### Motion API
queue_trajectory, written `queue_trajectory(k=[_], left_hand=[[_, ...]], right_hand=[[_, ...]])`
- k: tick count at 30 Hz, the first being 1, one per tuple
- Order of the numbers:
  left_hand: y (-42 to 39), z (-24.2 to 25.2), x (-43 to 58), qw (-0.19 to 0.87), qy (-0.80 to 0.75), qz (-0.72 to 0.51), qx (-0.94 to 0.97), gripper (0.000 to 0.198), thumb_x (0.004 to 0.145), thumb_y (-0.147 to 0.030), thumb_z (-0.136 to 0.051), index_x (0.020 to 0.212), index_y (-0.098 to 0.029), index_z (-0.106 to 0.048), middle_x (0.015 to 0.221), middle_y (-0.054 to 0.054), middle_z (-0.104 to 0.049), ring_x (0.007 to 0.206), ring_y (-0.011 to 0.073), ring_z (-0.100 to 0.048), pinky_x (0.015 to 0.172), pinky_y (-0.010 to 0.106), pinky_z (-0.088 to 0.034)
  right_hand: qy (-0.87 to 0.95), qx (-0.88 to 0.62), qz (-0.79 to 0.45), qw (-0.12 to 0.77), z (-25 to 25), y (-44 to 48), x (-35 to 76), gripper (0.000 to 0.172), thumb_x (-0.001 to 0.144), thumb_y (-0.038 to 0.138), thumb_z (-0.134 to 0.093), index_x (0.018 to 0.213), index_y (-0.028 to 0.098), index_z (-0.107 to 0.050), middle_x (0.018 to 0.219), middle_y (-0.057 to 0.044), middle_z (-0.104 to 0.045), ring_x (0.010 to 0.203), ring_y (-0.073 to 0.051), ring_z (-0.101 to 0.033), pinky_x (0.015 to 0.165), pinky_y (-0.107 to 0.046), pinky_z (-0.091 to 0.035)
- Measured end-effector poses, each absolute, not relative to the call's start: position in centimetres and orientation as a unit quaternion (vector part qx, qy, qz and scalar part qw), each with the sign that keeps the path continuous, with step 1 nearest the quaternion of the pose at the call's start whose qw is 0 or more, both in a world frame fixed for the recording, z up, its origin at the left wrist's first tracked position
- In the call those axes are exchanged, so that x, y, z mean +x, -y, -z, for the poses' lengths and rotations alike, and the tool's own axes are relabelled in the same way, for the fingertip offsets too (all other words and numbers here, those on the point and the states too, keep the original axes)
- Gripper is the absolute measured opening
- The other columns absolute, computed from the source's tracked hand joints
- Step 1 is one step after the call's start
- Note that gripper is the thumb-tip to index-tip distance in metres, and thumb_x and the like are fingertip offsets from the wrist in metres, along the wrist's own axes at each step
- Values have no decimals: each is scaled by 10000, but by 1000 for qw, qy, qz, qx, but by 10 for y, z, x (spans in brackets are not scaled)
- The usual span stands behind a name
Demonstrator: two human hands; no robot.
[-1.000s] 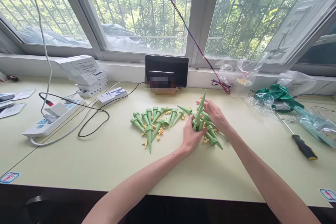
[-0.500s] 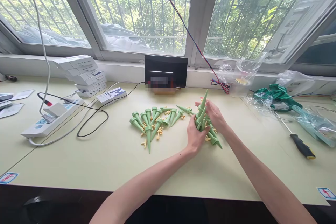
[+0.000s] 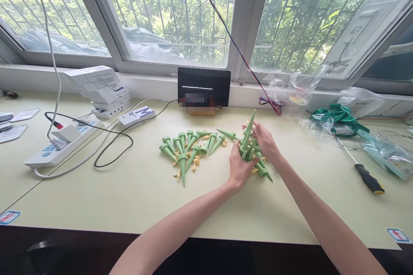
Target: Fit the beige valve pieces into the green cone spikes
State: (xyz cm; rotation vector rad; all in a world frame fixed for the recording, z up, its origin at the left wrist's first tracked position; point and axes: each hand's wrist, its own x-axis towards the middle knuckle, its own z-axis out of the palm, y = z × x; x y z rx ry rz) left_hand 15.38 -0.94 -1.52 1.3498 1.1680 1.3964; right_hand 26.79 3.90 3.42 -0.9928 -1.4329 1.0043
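My left hand is closed around the base of a bundle of green plastic spikes that point up and away from me. My right hand curls round the same bundle from the right side. A few more green spikes lie on the table under my right wrist. To the left, several green spikes lie in a loose pile mixed with small yellow plastic pieces.
A black device stands at the window sill behind the spikes. A white power strip with cables and a stack of white boxes are at the left. A screwdriver, plastic bags and green material lie at the right.
Both hands have drawn closer together around the spike bundle, the left hand sliding a little up and right. The pile on the table has not moved.
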Motion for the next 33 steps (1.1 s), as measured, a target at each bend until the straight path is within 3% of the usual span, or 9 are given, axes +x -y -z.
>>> queue_trajectory(k=[5,11,14,16,18,21,23,26,33], left_hand=[[10,16,149,426,-454,-561,546,795,593,-188,-867,1277,-266,-471,1272,93,-596,1210,306,-550,1036,478,-430],[24,16,131,419,-463,-522,581,932,571,-290,-902,1365,-228,-418,1401,140,-510,1352,356,-441,1130,537,-346],[46,12,106,407,-482,-472,616,957,608,-357,-878,1415,-205,-386,1460,153,-467,1396,356,-391,1168,538,-309],[59,8,82,376,-466,-462,654,839,696,-310,-809,1421,-232,-394,1477,125,-458,1397,330,-400,1174,526,-316],[65,3,54,335,-442,-475,684,688,747,-201,-719,1377,-259,-448,1410,93,-524,1334,293,-481,1134,487,-395],[52,-6,11,209,-443,-510,707,361,796,-136,-606,1135,-261,-593,1181,62,-638,1126,239,-612,914,381,-556],[30,-14,-16,90,-458,-515,719,175,802,-134,-587,934,-241,-630,960,38,-674,898,204,-658,784,334,-564],[-10,-24,-46,-13,-486,-517,704,96,807,-138,-576,833,-213,-630,793,5,-655,630,138,-603,637,273,-522],[-49,-9,-81,-54,-492,-534,685,93,787,-109,-562,743,-167,-621,730,-8,-633,477,73,-508,533,218,-443]], right_hand=[[585,-471,-336,568,-38,-21,274,557,949,660,-396,1278,244,-567,1250,-109,-666,1249,-282,-583,1091,-484,-430],[550,-542,-84,630,-28,37,260,374,1004,487,-310,1319,381,-483,1337,-64,-552,1287,-314,-496,1085,-559,-378],[617,-448,-29,646,-19,67,237,337,989,320,-369,1265,450,-513,1149,-71,-617,1121,-324,-571,919,-551,-466],[707,-354,-19,612,-16,79,218,426,949,204,-417,1301,426,-505,999,-76,-640,953,-310,-611,791,-493,-505],[797,-265,-9,543,-16,82,199,469,908,136,-451,1333,328,-493,936,-87,-632,823,-281,-602,675,-429,-513],[863,-214,-1,458,-22,71,173,278,931,153,-473,1189,214,-557,893,-101,-632,756,-249,-567,641,-386,-500],[875,-228,11,426,-24,55,158,162,956,165,-466,1058,205,-587,856,-87,-626,742,-230,-552,653,-364,-495],[863,-307,2,401,-20,27,140,152,973,149,-445,984,206,-586,903,-91,-609,811,-227,-570,729,-359,-497],[801,-443,-35,401,9,-6,141,164,956,141,-471,1064,149,-594,1024,-123,-593,996,-256,-545,867,-384,-496]])
